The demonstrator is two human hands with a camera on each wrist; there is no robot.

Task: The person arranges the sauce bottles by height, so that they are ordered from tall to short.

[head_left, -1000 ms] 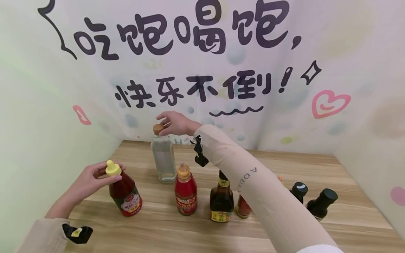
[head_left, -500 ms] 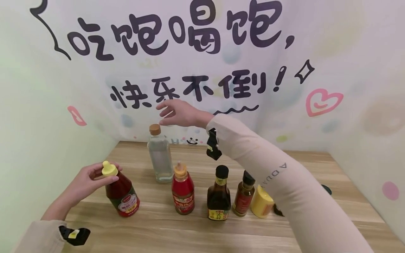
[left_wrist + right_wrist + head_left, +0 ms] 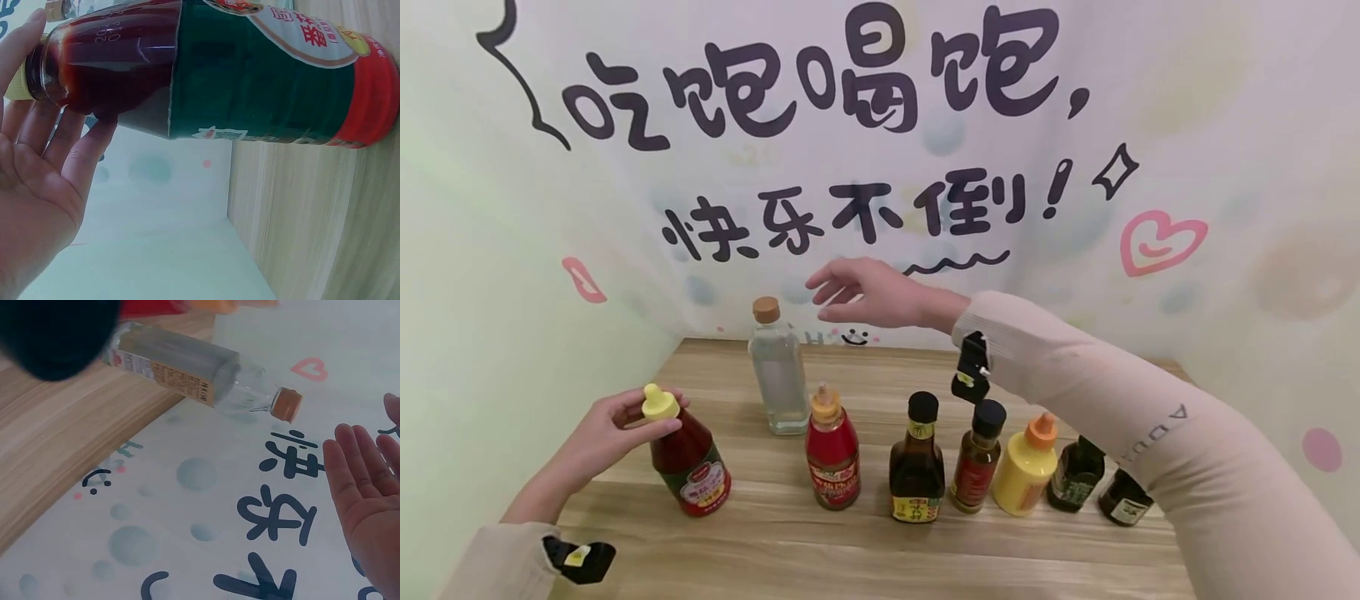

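My left hand (image 3: 597, 435) holds a ketchup bottle (image 3: 691, 468) with a yellow nozzle cap by its neck, thumb on one side and fingers on the other. That bottle stands tilted at the left of the table; the left wrist view shows its dark green and red label. Away from everything, my right hand (image 3: 883, 293) hovers with loosely spread fingers, right of and above a clear glass bottle (image 3: 778, 379) with a brown cap. The right wrist view shows this hand (image 3: 369, 494) with nothing in it. A red squeeze bottle (image 3: 835, 462) stands just in front of the glass bottle.
A row of condiments continues to the right: a dark sauce bottle (image 3: 917, 467), a slim red-labelled bottle (image 3: 976, 462), a yellow squeeze bottle (image 3: 1025, 475) and two dark jars, partly behind my right sleeve (image 3: 1112, 392). A printed cloth (image 3: 737, 167) hangs behind the wooden table (image 3: 850, 558).
My right hand has come off the cap of the clear glass bottle, lifted, and moved right. Its sleeve uncovers more of the right-hand row. The left hand stays on the ketchup bottle.
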